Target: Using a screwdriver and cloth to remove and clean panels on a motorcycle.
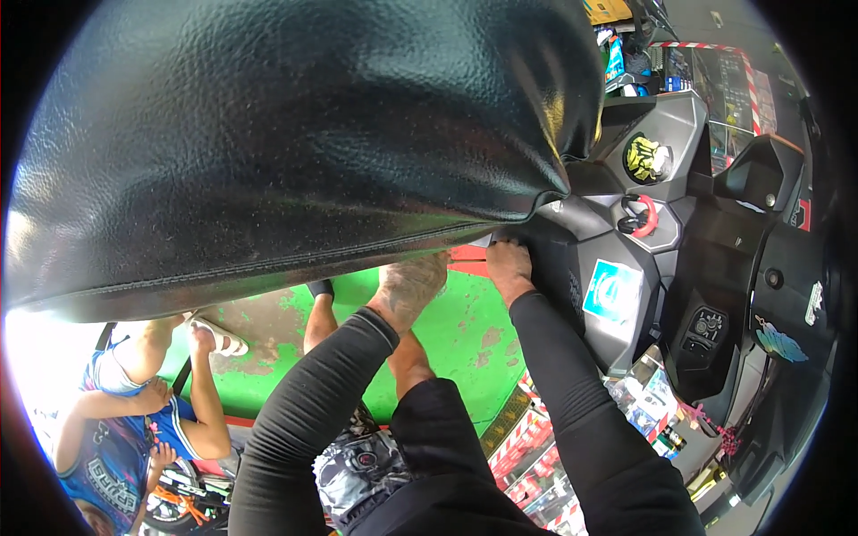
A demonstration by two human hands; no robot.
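A large black leather-look scooter seat [313,152] fills the upper left, with a stitched seam along its lower edge. Just under that edge my left hand [413,286] is closed, its fingertips partly hidden by the seat. To the right, my right hand [509,266] is curled with knuckles up, against the scooter's dark side panel [554,259]. Between the hands runs a thin dark line across a red surface [467,255]; whether it is a tool or a gap I cannot tell. What either hand grips is hidden.
The grey and black scooter front [617,330] with a red hook [642,216] stands right. Below lies a green painted floor [465,339]. A seated person [134,411] in blue is at lower left, near a wheel with orange parts [179,505]. Display cases [536,456] stand lower right.
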